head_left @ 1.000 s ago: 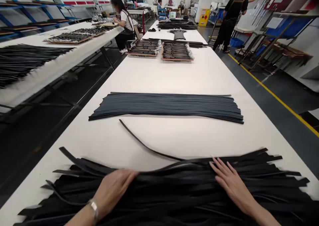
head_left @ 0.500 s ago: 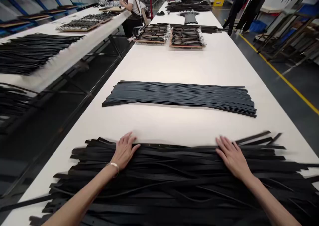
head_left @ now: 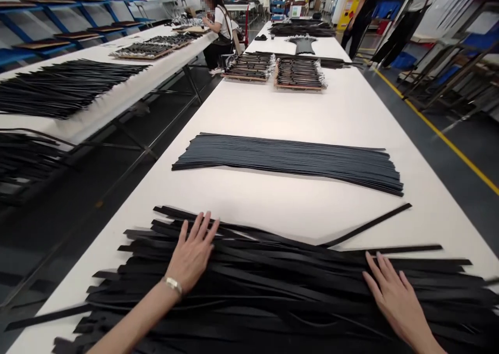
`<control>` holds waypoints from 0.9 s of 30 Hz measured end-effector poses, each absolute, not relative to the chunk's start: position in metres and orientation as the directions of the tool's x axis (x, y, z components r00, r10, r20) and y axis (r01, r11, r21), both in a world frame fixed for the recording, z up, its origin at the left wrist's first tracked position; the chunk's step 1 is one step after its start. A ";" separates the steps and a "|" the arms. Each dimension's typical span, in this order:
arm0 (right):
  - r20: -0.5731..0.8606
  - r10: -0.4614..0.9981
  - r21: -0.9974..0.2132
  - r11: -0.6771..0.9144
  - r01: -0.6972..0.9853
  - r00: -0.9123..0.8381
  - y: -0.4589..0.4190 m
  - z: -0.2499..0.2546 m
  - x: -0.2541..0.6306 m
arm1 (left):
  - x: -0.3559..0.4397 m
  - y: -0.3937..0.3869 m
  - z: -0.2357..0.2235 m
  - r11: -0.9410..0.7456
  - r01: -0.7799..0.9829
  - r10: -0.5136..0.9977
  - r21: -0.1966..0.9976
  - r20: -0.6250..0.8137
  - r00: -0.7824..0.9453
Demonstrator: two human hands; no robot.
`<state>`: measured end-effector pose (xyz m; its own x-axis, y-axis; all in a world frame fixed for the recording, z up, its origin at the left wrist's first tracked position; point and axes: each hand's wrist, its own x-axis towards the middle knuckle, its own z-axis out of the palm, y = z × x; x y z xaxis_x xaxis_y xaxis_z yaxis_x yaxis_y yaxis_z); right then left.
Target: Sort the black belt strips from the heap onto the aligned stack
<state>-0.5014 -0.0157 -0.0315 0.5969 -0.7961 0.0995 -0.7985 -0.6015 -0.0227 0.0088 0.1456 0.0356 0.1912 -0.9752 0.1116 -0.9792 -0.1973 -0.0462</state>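
Note:
A wide, loose pile of long black strips (head_left: 273,276) covers the near end of the white table, its ends uneven on both sides. My left hand (head_left: 193,250) lies on the pile's upper left part, palm down, fingers spread. It wears a light bracelet at the wrist. On the right part of the pile rests my right hand (head_left: 393,291), fingers stretched out. One strip (head_left: 370,224) sticks out at a slant from the pile's far edge onto the table. Beyond the pile, a neat flat row of dark strips (head_left: 288,161) lies crosswise, apart from both hands.
Two boards of bundled black pieces (head_left: 300,73) stand farther up the white table (head_left: 312,112). A second table at left carries more black strips (head_left: 66,86). A seated person (head_left: 218,29) works there. Another person (head_left: 360,18) stands at the right aisle, near racks.
My right hand has moved back toward me over the pile. My left hand's fingers have spread. Strips along the far edge have shifted, and one now slants outward. The camera view has tilted up.

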 end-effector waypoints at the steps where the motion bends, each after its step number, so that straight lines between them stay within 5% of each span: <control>1: 0.103 -0.804 -0.016 -0.590 -0.807 0.585 -0.013 -0.028 -0.497 | -0.007 0.140 0.041 -0.133 -0.991 -0.985 -0.017 0.118 0.130; 5: 0.156 -0.835 -0.005 -0.535 -0.845 0.528 -0.038 -0.011 -0.444 | -0.056 0.106 0.031 0.013 -0.996 -0.994 0.090 0.109 -0.003; 12: 0.056 -0.674 -0.044 -0.739 -0.673 0.737 -0.051 -0.030 -0.446 | -0.022 0.124 -0.006 0.180 -0.976 -0.980 0.122 -0.061 -0.188; 16: 0.071 -0.708 -0.060 -0.706 -0.705 0.703 -0.028 -0.039 -0.534 | 0.038 0.171 0.001 -0.138 -0.990 -0.990 0.003 0.023 0.138; 19: 0.170 -0.792 -0.098 -0.606 -0.790 0.586 -0.032 -0.028 -0.531 | 0.047 0.165 0.009 -0.323 -0.944 -0.930 0.067 0.162 0.330; 23: 0.148 -0.759 -0.295 -0.646 -0.705 0.634 -0.040 -0.011 -0.425 | 0.011 0.119 0.022 -0.030 -0.970 -0.999 0.239 0.025 0.037; 27: -0.020 -0.621 -0.451 -0.694 -0.562 0.784 -0.039 -0.003 -0.325 | -0.010 0.085 0.027 0.083 -0.967 -0.980 0.241 -0.156 -0.123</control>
<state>-0.3249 -0.0391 -0.0025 0.7835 -0.6210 -0.0199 -0.5615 -0.6941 -0.4505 -0.0100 0.0853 0.0272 -0.1232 -0.9801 -0.1558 -0.9670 0.0833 0.2406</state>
